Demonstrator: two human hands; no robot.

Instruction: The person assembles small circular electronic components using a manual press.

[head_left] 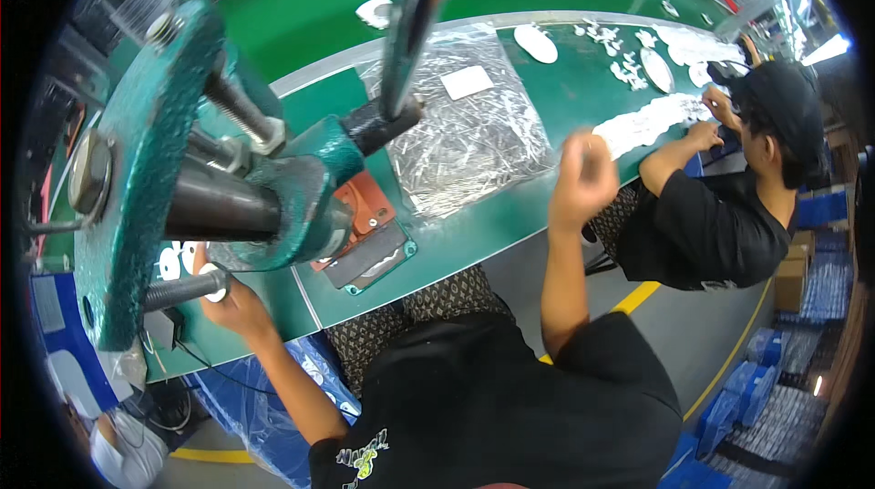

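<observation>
A large green hand press (150, 170) with heavy bolts and a dark ram fills the left side. Partly behind one of its bolts is my left hand (235, 308), close to some white round parts (171, 261); most of its fingers are hidden. My right hand (583, 184) is raised at the bench's near edge, blurred, its fingers curled together; anything in them is too small to make out. Just left of it lies a clear plastic sheet or bag full of thin metal pins (465, 143), topped by a white card (467, 82). An orange and grey fixture (369, 238) sits below the press.
On my right, a co-worker in a black cap (775, 106) handles parts at the same green bench. White pieces (647, 124) and oval covers (535, 43) lie around there. Beyond runs a green conveyor (301, 15). Blue plastic bagging (251, 407) hangs below the bench.
</observation>
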